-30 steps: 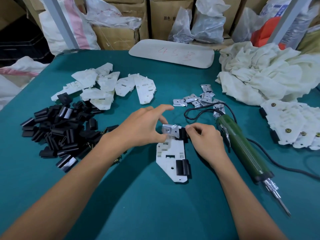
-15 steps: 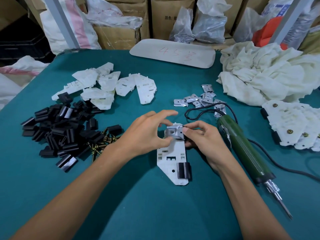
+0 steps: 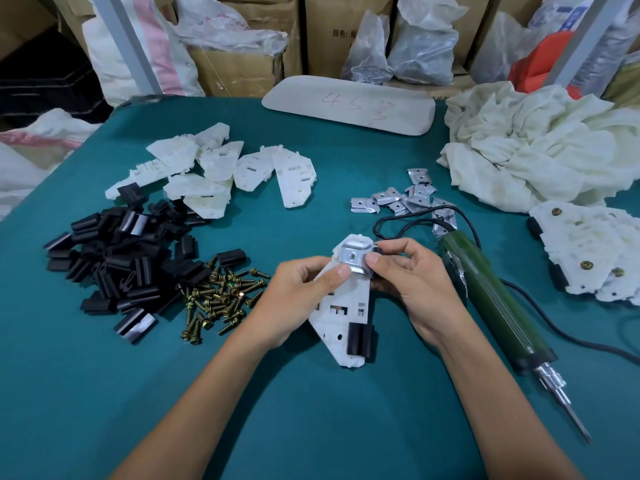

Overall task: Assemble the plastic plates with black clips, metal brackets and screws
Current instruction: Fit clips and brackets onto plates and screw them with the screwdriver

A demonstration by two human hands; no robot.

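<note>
A plate (image 3: 341, 306), one black clip (image 3: 360, 339) fitted, is gripped by the left hand (image 3: 301, 292); a metal bracket (image 3: 355, 258), apparently screwless, is pinched onto it by the right hand (image 3: 412, 282).

The right hand (image 3: 417, 289) hides most of what seems a black clip (image 3: 378, 250).

One head-worn wide-angle view looks forward and down, close over the near counter (image 3: 311, 427), boxes (image 3: 332, 32) far behind.
</note>
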